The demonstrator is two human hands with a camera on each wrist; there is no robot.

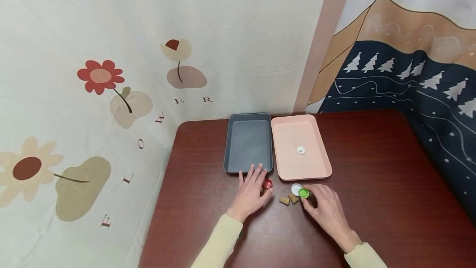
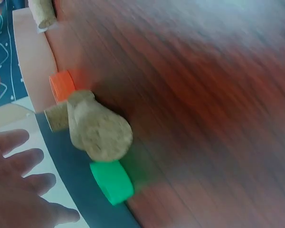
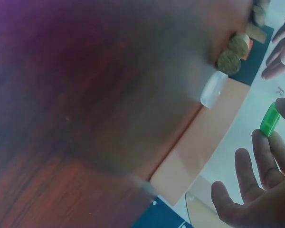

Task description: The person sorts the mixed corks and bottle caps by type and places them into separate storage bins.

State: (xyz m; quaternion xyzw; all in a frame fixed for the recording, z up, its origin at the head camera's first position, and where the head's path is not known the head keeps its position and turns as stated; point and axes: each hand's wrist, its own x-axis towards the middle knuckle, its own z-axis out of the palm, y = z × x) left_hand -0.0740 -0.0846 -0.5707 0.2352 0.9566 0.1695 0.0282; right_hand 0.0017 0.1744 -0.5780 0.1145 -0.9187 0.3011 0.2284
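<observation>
My right hand pinches a green bottle cap between thumb and fingertips; the cap is off the table in the right wrist view. Just beside it on the table is a white cap, with two corks nearby. My left hand hovers with spread fingers by the front edge of the grey tray. A red cap shows beside its thumb. In the left wrist view, corks, an orange-red cap and another green cap stand near that hand, partly hidden from the head view.
To the right of the grey tray, a pink tray holds one small white cap. Both stand at the back of the dark red wooden table, against a printed curtain.
</observation>
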